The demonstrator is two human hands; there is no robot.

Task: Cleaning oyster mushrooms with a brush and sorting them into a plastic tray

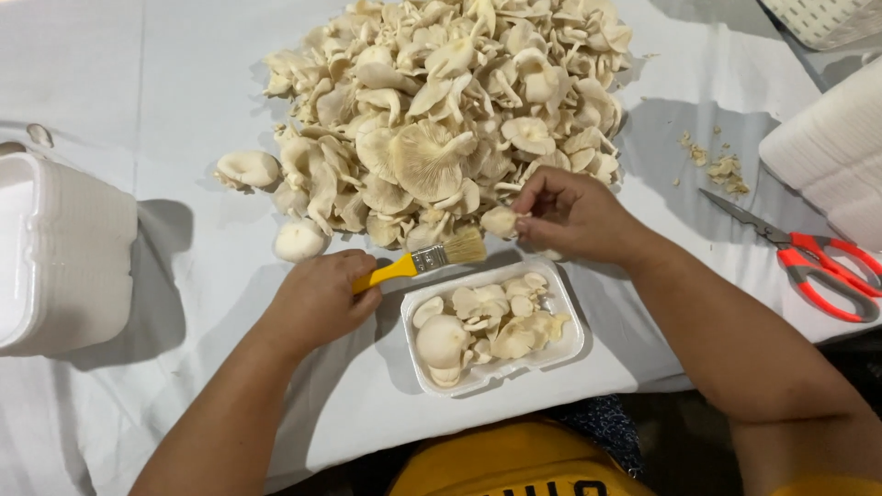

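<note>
Item 1, nearest the camera: yellow garment of the person (514, 464), at the bottom edge, partly cut off.

Item 2: white rectangular foam tray (570, 344), on the counter (184, 92) just in front of the person, part-filled with pale trimmed mushrooms lying flat.

Item 3: left hand (317, 298). Grip closed in a fist around the yellow plastic handle of a small flat paintbrush (423, 260). Forearm enters from the lower left, wrist roughly level, knuckles up.

Item 4: the paintbrush itself. Long axis runs from the left hand up and to the right; metal ferrule and pale bristles point toward the right hand, bristle tip just beside the mushroom held there.

Item 5: right hand (570, 216). Grip pinched shut, fingertips curled on 1 small cream oyster mushroom (501, 221), held just above the far rim of the tray. Forearm enters from the lower right, wrist bent inward to the left.

Key relation: the mushroom lies right of and slightly above the brush handle, directly off the bristle end; contact between bristles and cap cannot be told for certain.

Item 6: large heap of cream oyster mushrooms (441, 110), beyond both hands.

Item 7: red-handled steel scissors (808, 262), right, well apart from the hands.

Item 8: stack of white foam trays (64, 248), left.

Item 9: mushroom trimmings (721, 165), near the scissor tips.
</note>
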